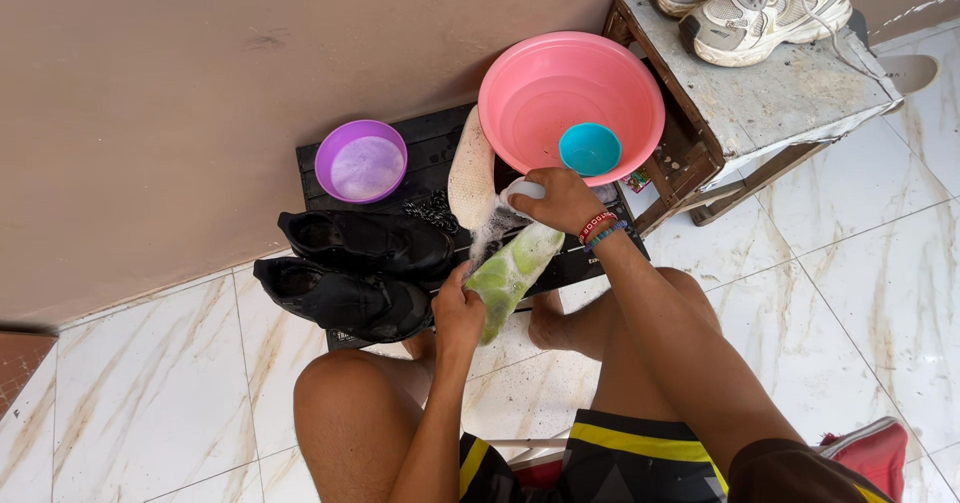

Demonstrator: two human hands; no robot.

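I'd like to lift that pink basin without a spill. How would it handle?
The pink basin looks like thin plastic, so probably light and a bit flexible. It overhangs the black crate, so a push might tip it. The small teal bowl inside could slide.

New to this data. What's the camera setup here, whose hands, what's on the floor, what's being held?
There is no machine: one camera sits on a seated person's head and looks down at their own bare hands and knees. The left hand grips the lower end of a green sudsy shoe. The right hand, with bead bracelets at the wrist, presses a white object on its upper end; I cannot tell what it is. On a dark crate lie a pair of black shoes, a purple bowl and a pink basin holding a teal cup. White sneakers rest on a wooden stool.
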